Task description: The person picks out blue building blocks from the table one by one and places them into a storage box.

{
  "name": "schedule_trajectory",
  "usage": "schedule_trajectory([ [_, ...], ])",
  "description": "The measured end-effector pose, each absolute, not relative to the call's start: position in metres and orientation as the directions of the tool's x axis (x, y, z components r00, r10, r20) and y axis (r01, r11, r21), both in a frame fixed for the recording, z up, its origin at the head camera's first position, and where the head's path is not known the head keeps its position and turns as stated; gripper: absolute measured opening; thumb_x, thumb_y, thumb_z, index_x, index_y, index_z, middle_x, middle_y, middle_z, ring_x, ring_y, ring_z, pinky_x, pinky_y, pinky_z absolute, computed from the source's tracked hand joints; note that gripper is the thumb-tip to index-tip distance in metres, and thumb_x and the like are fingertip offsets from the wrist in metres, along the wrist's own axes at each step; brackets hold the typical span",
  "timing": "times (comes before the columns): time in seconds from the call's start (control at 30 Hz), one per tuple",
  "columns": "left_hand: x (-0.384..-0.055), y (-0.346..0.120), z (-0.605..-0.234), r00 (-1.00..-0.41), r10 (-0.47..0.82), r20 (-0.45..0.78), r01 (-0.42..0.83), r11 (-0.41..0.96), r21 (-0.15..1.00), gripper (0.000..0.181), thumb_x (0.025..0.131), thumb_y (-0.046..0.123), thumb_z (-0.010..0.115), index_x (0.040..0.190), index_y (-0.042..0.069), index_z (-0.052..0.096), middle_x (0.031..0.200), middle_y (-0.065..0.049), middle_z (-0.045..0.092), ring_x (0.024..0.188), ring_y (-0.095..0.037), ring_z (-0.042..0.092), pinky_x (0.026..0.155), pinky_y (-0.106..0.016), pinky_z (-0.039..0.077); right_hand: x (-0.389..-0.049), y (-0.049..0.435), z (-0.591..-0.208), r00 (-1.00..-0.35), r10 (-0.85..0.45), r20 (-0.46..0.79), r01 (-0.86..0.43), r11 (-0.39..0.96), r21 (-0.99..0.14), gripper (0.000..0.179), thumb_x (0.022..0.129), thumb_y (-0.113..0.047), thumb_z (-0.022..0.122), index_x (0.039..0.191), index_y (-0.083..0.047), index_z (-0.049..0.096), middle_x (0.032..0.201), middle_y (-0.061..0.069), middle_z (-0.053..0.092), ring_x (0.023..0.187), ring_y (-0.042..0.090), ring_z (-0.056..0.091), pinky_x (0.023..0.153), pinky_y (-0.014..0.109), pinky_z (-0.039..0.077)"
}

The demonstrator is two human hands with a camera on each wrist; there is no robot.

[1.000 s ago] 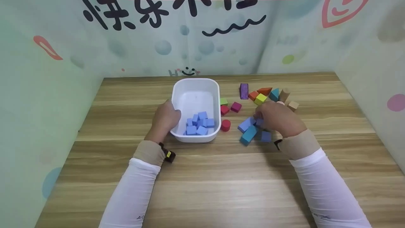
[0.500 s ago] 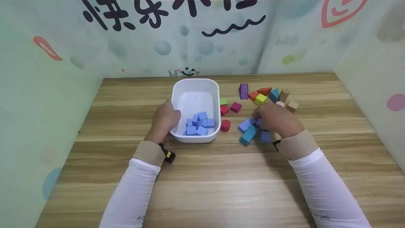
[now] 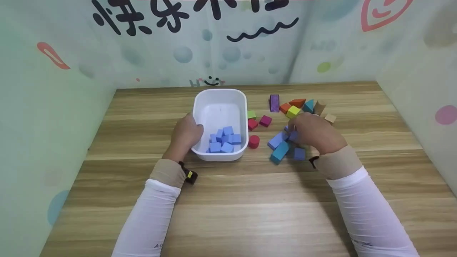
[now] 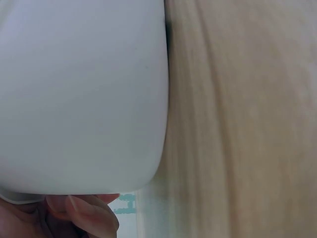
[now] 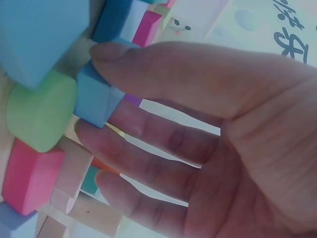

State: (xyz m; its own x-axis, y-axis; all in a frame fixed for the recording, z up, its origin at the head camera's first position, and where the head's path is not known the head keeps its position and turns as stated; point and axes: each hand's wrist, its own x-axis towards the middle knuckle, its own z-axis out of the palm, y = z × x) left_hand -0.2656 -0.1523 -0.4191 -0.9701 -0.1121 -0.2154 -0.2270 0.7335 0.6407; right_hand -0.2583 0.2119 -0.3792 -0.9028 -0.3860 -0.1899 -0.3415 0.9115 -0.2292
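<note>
From the head view, the right hand [image 3: 316, 132] has shifted slightly right, and a blue block [image 3: 286, 128] now peeks past its fingertips, right of the tub [image 3: 218, 116]. The left hand [image 3: 187, 132] keeps gripping the tub's left side; the cubes [image 3: 226, 139] at its near end look unchanged — nothing added. The left wrist view shows the tub's wall over the bench [image 4: 257, 119], fingers at its edge. In the right wrist view, thumb and fingers pinch a blue block — probably that same one — beside loose blocks [image 5: 42, 111], so the pick looks secured.
</note>
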Motion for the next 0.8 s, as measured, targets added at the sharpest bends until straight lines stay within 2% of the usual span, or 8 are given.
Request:
schedule_trajectory([
  [0.27, -0.266, -0.152, -0.419, -0.966, -0.122, -0.227, -0.243, 0.727, 0.643, 0.057, 0.107, 0.017, 0.046, 0.16, -0.001, 0.037, 0.141, -0.025, 0.06, 0.113, -0.034, 0.069, 0.083, -0.041, 0.067, -0.258, 0.212, -0.376, -0.906, -0.384, -0.179, -0.339, 0.91, -0.238, 0.028, 0.097, 0.001, 0.072, 0.124, 0.001, 0.076, 0.125, 0.021, 0.073, 0.114, 0.038, 0.068, 0.1, 0.06, 0.058],
  [0.53, -0.266, -0.152, -0.42, -0.958, -0.124, -0.257, -0.269, 0.696, 0.666, 0.06, 0.108, 0.017, 0.046, 0.165, 0.002, 0.033, 0.151, -0.025, 0.055, 0.123, -0.036, 0.067, 0.09, -0.045, 0.065, -0.256, 0.203, -0.362, -0.912, -0.363, -0.191, -0.308, 0.913, -0.268, 0.033, 0.092, 0.0, 0.079, 0.124, -0.002, 0.077, 0.125, 0.018, 0.074, 0.108, 0.036, 0.068, 0.097, 0.057, 0.06],
  [0.67, -0.266, -0.153, -0.421, -0.957, -0.126, -0.261, -0.273, 0.691, 0.67, 0.06, 0.109, 0.017, 0.046, 0.164, 0.002, 0.032, 0.151, -0.026, 0.054, 0.123, -0.038, 0.067, 0.09, -0.045, 0.066, -0.259, 0.189, -0.352, -0.903, -0.401, -0.153, -0.353, 0.897, -0.266, 0.035, 0.089, 0.002, 0.079, 0.124, 0.0, 0.076, 0.123, 0.02, 0.073, 0.107, 0.036, 0.069, 0.094, 0.055, 0.061],
  [0.8, -0.267, -0.152, -0.42, -0.963, -0.122, -0.241, -0.254, 0.711, 0.656, 0.059, 0.108, 0.017, 0.045, 0.163, 0.0, 0.035, 0.151, -0.026, 0.054, 0.123, -0.038, 0.066, 0.092, -0.046, 0.065, -0.261, 0.171, -0.347, -0.886, -0.451, -0.104, -0.41, 0.869, -0.276, 0.031, 0.091, -0.002, 0.079, 0.122, -0.001, 0.077, 0.119, 0.016, 0.075, 0.107, 0.035, 0.071, 0.096, 0.053, 0.062],
])
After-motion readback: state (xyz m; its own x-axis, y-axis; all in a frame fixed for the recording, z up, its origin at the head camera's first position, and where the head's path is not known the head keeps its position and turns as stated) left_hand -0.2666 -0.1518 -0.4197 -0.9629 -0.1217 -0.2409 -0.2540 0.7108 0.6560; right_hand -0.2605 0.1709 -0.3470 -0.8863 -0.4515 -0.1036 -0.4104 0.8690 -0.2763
